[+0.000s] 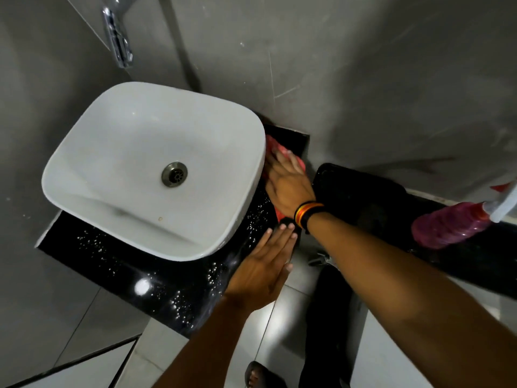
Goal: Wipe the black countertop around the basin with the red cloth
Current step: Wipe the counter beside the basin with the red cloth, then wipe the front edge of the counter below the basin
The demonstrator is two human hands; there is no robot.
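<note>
A white basin sits on a speckled black countertop. In the narrow strip of counter to the right of the basin, my right hand presses flat on the red cloth, which shows beyond my fingertips and under my wrist. My left hand rests open and flat on the counter's front right corner, fingers together, holding nothing. Most of the cloth is hidden under my right hand.
A chrome tap hangs on the grey wall above the basin. To the right, a black toilet cistern lid and a pink spray bottle on a black ledge. My sandalled foot stands on the tiled floor.
</note>
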